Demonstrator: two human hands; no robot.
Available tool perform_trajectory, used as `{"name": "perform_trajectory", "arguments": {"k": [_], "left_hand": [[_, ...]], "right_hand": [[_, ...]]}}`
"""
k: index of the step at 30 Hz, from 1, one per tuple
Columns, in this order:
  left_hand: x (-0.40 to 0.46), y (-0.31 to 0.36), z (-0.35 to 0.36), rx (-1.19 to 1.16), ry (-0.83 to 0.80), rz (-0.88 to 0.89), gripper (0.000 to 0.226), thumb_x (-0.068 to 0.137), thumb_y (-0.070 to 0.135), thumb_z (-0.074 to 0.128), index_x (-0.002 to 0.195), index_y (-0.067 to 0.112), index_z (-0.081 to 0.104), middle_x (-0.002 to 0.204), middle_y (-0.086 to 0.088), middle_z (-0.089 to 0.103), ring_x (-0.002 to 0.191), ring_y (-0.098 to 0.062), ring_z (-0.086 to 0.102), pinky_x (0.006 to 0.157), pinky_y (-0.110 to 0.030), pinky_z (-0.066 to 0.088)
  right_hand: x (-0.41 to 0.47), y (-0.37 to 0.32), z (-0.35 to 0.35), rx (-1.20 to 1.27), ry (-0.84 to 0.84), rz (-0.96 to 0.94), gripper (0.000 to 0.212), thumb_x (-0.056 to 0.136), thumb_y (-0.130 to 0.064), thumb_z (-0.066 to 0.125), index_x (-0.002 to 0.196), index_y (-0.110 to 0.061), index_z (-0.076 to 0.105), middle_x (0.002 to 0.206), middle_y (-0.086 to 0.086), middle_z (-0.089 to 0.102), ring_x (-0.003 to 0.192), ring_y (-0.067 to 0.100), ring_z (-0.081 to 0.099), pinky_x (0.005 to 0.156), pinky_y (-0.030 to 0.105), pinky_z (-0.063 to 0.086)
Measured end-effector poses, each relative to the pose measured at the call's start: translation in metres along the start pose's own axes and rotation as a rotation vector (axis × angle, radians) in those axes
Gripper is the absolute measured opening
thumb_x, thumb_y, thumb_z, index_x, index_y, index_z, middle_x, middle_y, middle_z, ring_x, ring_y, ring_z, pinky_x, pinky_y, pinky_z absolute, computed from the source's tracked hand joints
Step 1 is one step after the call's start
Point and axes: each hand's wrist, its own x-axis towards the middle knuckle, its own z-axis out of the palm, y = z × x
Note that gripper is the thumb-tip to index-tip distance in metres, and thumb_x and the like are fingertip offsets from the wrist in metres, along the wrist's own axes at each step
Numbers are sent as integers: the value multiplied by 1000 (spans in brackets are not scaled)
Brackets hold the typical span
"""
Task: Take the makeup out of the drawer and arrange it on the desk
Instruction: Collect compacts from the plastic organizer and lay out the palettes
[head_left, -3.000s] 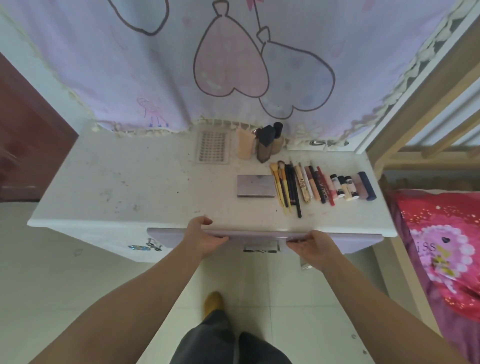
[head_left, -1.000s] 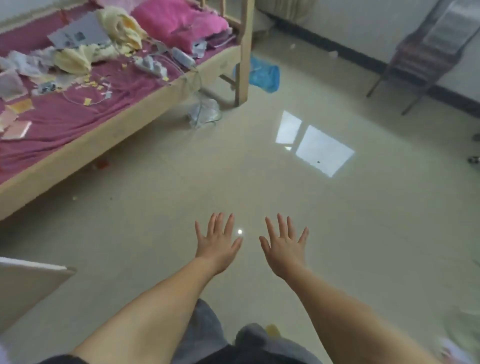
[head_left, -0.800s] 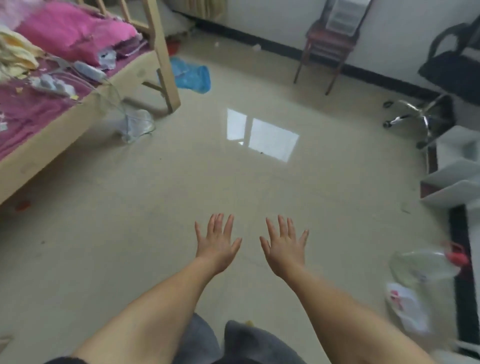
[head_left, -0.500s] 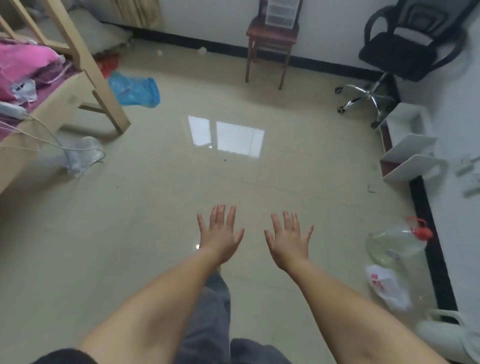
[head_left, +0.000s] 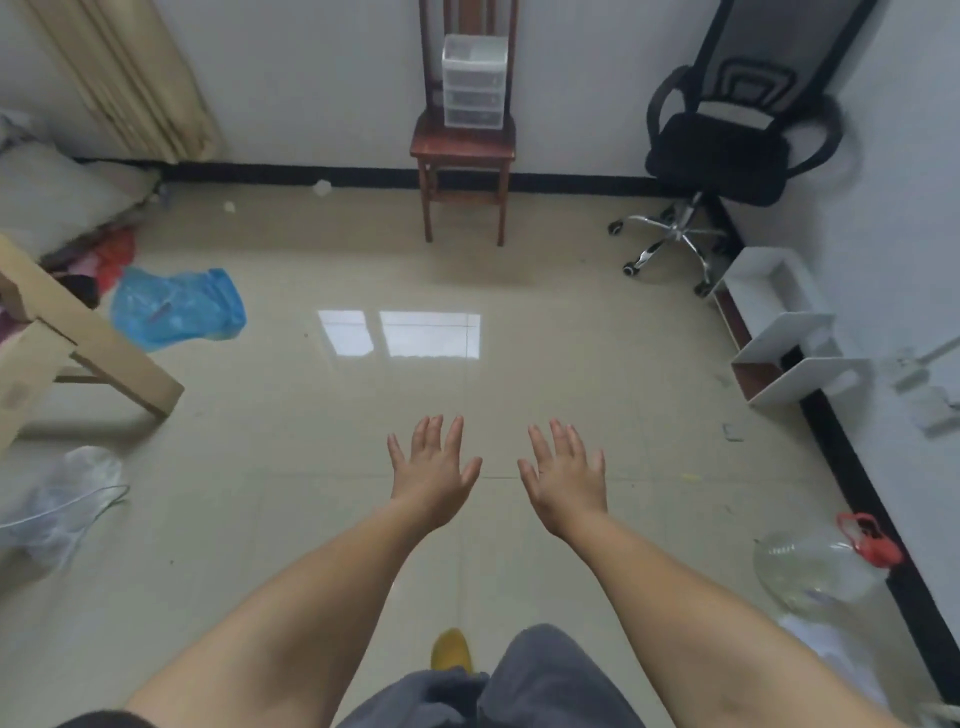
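My left hand (head_left: 432, 470) and my right hand (head_left: 566, 475) are stretched out side by side over the beige tiled floor, palms down, fingers spread and straight. Neither hand holds anything. The desk, its drawer and the makeup are out of view.
A wooden chair (head_left: 464, 156) carrying a small clear drawer unit (head_left: 474, 81) stands at the far wall. A black office chair (head_left: 722, 156) is at the right. White shelves (head_left: 789, 338) and a clear jug (head_left: 823, 566) line the right wall. A bed frame (head_left: 62, 343) and a blue bag (head_left: 176, 309) are at the left.
My hands were on the drawer front at the desk with makeup laid out on top. I have since turned away; the view swung past the bed to the room's far wall, hands held open.
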Motion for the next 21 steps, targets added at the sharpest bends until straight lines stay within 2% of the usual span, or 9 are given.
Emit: {"name": "perform_trajectory", "arguments": {"k": [3,6,14,21], "left_hand": [[59,-5,-20,29,-21,10,63,97,53,18,150,25,-1,159,-2,1,146,-20,-5,112,-58,-7],[124,-5,-35,75,-28,31,62,97,54,17,150,26,3,159,-2,3,146,-22,-3,111,-60,-7],[317,22,-88,80,-32,10,59,97,51,21,148,25,12,158,-6,9,146,-22,1,110,-61,-5],[455,37,-141,30,-33,-38,60,97,52,24,148,23,13,157,-6,12,145,-23,6,112,-57,4]], "right_hand": [[58,1,-25,-7,15,24,55,99,-48,20,150,-27,16,157,3,17,143,21,16,110,46,20],[119,6,-45,-39,6,11,54,99,-48,21,148,-26,22,154,4,25,139,22,25,106,43,24],[320,40,-105,-157,-42,-84,53,99,-48,21,146,-25,24,154,5,25,139,22,24,106,46,22],[472,46,-156,-167,-95,-136,51,98,-48,24,143,-24,29,152,6,27,137,23,25,104,43,25]]}}
